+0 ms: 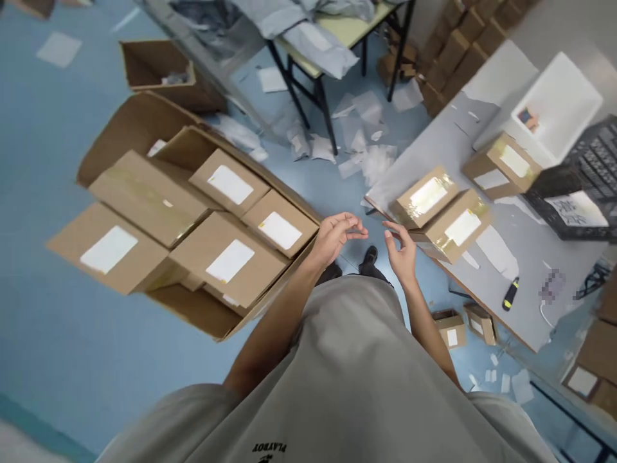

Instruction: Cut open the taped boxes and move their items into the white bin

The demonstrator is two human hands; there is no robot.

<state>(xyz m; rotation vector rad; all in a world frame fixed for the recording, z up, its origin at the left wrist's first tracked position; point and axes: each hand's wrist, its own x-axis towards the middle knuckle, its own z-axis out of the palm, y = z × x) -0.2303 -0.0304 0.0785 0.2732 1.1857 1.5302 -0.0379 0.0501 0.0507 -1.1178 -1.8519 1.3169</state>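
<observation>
My left hand is held in front of my waist with its fingers apart and nothing in it. It is beside the right rim of a large open carton filled with labelled cardboard boxes. The nearest of these is a small box with a white label. Facing it across a gap, my right hand holds nothing, its thumb and fingers apart. Close to that hand, two taped boxes, one behind the other, stand at the edge of the grey table.
On the table are a white foam bin, another taped box, a black crate and a yellow-black cutter. Paper scraps litter the blue floor. Small boxes lie below the table. A yellow-topped table holds grey bags.
</observation>
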